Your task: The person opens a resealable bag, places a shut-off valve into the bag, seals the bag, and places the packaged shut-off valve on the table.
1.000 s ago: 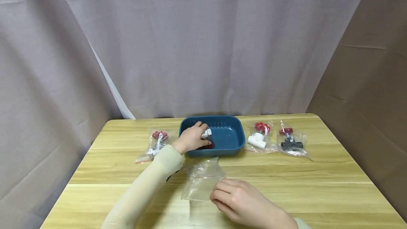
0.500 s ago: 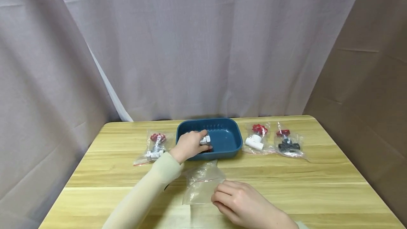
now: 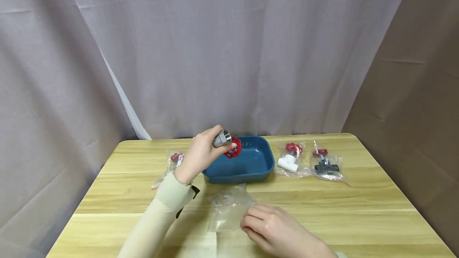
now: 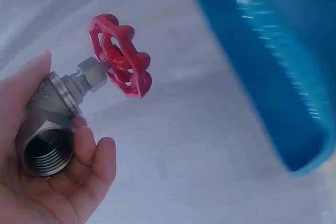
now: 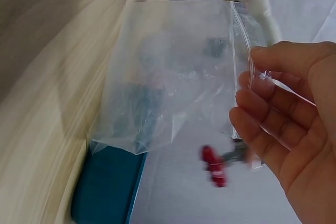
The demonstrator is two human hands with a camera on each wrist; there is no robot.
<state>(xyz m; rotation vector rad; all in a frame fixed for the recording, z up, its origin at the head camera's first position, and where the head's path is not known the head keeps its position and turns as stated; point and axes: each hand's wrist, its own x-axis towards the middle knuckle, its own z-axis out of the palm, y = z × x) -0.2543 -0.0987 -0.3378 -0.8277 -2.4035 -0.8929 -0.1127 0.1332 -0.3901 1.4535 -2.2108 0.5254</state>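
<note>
In the head view my left hand [image 3: 201, 152] grips a metal gate-type valve [image 3: 221, 139] above the left part of a blue plastic bin [image 3: 236, 178]. The left wrist view shows the valve's threaded opening and its red handwheel [image 4: 123, 56], with fingers and thumb curled round the metal body [image 4: 44, 106]. My right hand [image 3: 277, 228] pinches the zip edge of a clear zip-lock bag [image 5: 178, 82] between thumb and fingers. In the head view that bag lies in front of the bin, nothing visible inside it.
Right of the bin lie two bagged valves, one white [image 3: 288, 163] and one black [image 3: 326, 169], both with red handwheels. Another bagged valve [image 3: 177, 157] at the left is partly hidden by my left arm. Curtains hang behind the wooden table [image 3: 358, 210].
My left hand has lifted the valve up out of the blue bin and turned it, so the red handwheel now shows. The right hand still holds the bag in nearly the same place.
</note>
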